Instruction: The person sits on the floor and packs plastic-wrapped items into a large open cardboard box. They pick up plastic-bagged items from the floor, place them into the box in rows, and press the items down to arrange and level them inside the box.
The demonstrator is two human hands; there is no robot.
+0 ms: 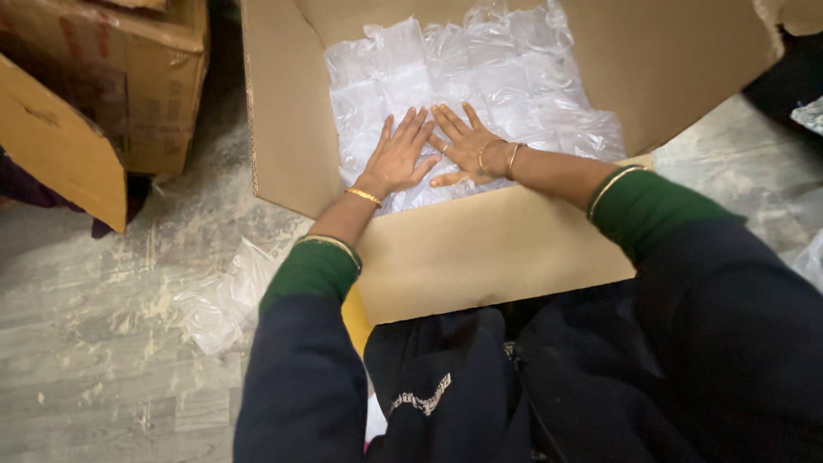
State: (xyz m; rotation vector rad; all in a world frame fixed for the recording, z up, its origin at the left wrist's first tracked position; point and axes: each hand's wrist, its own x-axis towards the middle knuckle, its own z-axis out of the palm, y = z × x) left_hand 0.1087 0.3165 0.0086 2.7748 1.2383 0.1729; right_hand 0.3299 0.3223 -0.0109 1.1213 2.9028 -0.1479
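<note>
An open brown cardboard box (480, 257) stands in front of me on the floor, its flaps spread outward. Clear air-cushion plastic wrap (506, 77) fills its inside. My left hand (401, 156) lies flat on the wrap with fingers spread, palm down. My right hand (463, 141) rests flat beside it, fingers spread, its fingertips touching those of the left hand. Both wrists wear gold bangles; both sleeves are dark with green cuffs. Neither hand grips anything.
A second cardboard box (129, 77) stands at the upper left with a flap (60, 146) hanging toward me. A crumpled piece of clear plastic (219, 300) lies on the dusty grey floor (86, 343) by my left arm. More plastic shows at the right edge (810, 257).
</note>
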